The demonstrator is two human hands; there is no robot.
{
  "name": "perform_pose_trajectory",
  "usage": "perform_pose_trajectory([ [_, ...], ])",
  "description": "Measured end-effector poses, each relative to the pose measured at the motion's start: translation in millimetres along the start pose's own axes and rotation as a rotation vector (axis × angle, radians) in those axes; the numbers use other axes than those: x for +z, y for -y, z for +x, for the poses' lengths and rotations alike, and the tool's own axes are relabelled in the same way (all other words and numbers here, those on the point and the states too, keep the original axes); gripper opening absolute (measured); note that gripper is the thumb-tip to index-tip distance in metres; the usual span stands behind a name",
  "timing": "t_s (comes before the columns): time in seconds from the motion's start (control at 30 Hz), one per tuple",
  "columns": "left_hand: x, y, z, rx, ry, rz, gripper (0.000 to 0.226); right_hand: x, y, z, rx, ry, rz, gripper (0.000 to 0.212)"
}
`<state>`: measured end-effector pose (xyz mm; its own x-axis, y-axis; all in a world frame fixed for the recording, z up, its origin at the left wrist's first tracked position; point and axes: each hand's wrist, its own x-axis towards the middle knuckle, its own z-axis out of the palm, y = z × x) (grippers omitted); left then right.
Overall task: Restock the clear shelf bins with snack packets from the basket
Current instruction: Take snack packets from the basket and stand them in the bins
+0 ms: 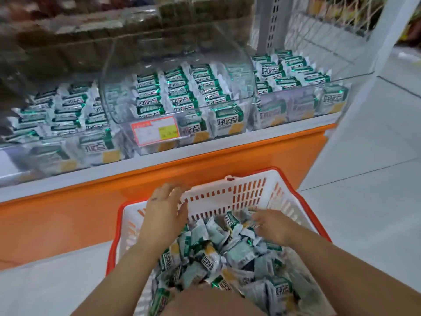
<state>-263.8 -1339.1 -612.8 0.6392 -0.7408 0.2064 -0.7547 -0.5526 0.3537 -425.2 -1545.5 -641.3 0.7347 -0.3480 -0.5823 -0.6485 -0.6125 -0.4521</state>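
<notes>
A white basket with an orange rim (pixel 246 190) stands on the floor below me, heaped with green-and-white snack packets (pixel 237 252). My left hand (pixel 165 207) hovers open over the basket's far left side, fingers spread, holding nothing. My right hand (pixel 272 225) reaches down onto the packets at the basket's right, fingers loosely bent; motion blur hides whether it grips one. Clear shelf bins (pixel 177 92) above hold rows of the same packets, with the middle bin's curved lid raised.
The bins sit on a white shelf edge over an orange base panel (pixel 68 215). A red-and-yellow price tag (pixel 155 131) is stuck on the middle bin's front. Pale tiled floor (pixel 364 179) spreads to the right. A white upright (pixel 268 21) stands behind the bins.
</notes>
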Motion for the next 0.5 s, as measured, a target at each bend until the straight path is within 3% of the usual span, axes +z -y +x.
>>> perform_pose_trajectory([
  [0.17,28.2,33.1,-13.9,-0.124,0.141,0.141,0.068,38.3,-6.1,32.3,0.044,0.054,-0.052,0.045],
  [0.33,46.5,46.4,-16.6,-0.105,0.107,0.224,0.074,56.3,6.6,65.9,-0.024,-0.039,-0.152,0.043],
  [0.5,53.9,46.2,-15.6,-0.103,0.062,0.216,0.078,66.4,14.4,90.8,-0.006,0.099,-0.282,0.048],
])
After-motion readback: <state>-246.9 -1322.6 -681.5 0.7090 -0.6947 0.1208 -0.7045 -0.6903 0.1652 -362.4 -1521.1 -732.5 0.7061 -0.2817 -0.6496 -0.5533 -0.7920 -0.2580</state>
